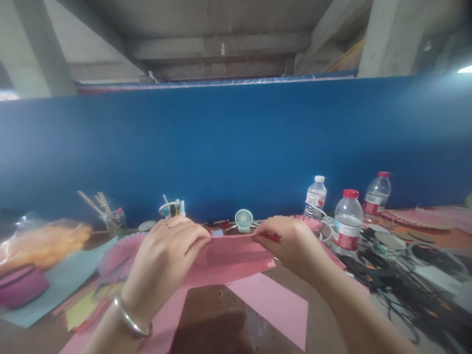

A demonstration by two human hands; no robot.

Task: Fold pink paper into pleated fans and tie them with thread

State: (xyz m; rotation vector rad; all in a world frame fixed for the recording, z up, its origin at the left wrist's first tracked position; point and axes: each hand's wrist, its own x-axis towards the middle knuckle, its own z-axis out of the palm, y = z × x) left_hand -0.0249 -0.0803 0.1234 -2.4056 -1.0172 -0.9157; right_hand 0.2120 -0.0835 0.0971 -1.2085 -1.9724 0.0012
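A sheet of pink paper [228,258] is stretched between my two hands above the table. My left hand [173,246] pinches its upper left edge, with the fingers closed over it. At the upper right edge, my right hand [289,241] grips the same sheet between thumb and fingers. The upper edge looks folded over, though the fold is partly hidden by my fingers. Below it lies a lighter pink sheet [276,305] on the brown table [210,324]. Another pink sheet [167,314] rests under my left forearm.
Clear plastic bottles with red caps [347,226] and a white cap [315,196] stand at right, beside tangled black cables [391,290]. A small fan [244,220] stands at the back. Leftward are a pleated pink paper fan [120,253], a purple container [24,287] and a bag of orange pieces [47,241].
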